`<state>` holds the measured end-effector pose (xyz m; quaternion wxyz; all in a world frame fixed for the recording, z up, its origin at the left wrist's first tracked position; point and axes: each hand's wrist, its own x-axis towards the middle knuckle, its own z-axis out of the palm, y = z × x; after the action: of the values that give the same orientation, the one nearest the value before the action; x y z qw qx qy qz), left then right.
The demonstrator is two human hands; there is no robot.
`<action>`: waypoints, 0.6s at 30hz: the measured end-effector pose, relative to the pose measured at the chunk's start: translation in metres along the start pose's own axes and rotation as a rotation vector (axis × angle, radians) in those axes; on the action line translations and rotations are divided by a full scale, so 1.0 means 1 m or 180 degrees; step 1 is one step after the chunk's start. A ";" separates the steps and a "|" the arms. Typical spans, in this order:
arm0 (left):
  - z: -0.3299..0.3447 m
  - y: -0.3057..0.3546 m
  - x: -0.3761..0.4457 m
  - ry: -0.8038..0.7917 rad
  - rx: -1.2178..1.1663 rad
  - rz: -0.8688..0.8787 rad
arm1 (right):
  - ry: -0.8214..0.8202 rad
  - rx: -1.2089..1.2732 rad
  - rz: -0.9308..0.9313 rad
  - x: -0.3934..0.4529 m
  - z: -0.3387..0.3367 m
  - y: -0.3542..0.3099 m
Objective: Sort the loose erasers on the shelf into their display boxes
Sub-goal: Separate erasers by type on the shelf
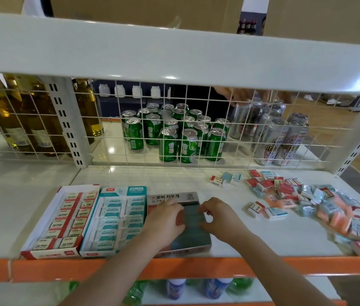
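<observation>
Both hands, left (163,219) & right (219,219), fingers curled, pressing erasers into grey box (193,241)

**Gloss on the shelf, card in the boxes**

Under both hands the white shelf (196,180) is smooth and glossy, throwing back light. The grey display box (193,239) beneath the fingers looks like printed card. Right of the right hand (221,219), the loose erasers (307,202) wear shiny wrappers. Beyond the hands, white-coated wire mesh (196,129) fronts glossy metal cans (168,144).
</observation>
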<state>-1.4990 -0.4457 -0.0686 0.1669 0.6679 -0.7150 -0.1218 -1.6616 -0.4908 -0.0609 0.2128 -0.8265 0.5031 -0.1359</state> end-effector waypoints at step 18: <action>-0.006 0.018 0.025 0.0017 -0.0490 -0.0166 | 0.0480 0.0121 0.0406 -0.013 -0.020 0.035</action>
<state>-1.5141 -0.4692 -0.0540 0.2164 0.6718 -0.6854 -0.1790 -1.7039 -0.4980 -0.0606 0.1983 -0.7760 0.5667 -0.1934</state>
